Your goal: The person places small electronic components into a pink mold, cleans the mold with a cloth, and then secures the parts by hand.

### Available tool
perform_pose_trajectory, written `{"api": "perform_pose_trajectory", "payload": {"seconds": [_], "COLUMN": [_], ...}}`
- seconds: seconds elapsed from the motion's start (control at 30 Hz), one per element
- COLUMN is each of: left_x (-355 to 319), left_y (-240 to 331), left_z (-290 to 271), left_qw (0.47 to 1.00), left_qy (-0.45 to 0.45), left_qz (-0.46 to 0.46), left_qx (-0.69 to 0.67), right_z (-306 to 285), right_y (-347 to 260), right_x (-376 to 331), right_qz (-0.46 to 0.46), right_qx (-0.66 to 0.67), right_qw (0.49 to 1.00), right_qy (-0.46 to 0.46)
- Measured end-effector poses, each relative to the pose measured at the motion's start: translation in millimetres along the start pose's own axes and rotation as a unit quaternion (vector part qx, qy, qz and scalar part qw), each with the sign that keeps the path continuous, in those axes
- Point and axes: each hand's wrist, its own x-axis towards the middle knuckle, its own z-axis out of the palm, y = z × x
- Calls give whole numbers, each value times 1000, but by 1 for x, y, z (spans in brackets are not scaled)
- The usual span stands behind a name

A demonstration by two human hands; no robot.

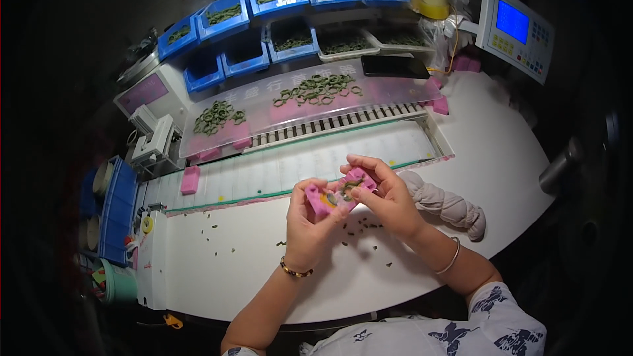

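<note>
Above the white table, my left hand is closed around a pink rubber mould, which looks bent or spread apart. My right hand grips the mould's far right part, its thumb against a small green ring-like piece at the middle. A patch of yellow shows on the mould near my left thumb. Fingers hide much of the mould, and whether the green piece is loose cannot be told. Small green scraps lie on the table below my hands.
Beyond the recessed conveyor, a clear sheet carries green rings. Blue bins stand behind it. A pink block sits at left. At right are a twisted cloth, a black phone-like slab and a control panel.
</note>
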Motion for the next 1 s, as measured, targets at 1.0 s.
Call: {"api": "perform_pose_trajectory", "payload": {"seconds": [1.0], "left_x": [-4], "left_y": [3], "left_z": [-12], "left_qw": [983], "left_qy": [63], "left_qz": [-135], "left_qx": [-108], "right_z": [21], "right_y": [-6], "right_x": [-16], "right_qz": [-258], "right_qx": [-447], "right_qw": [853], "right_qy": [-77]}}
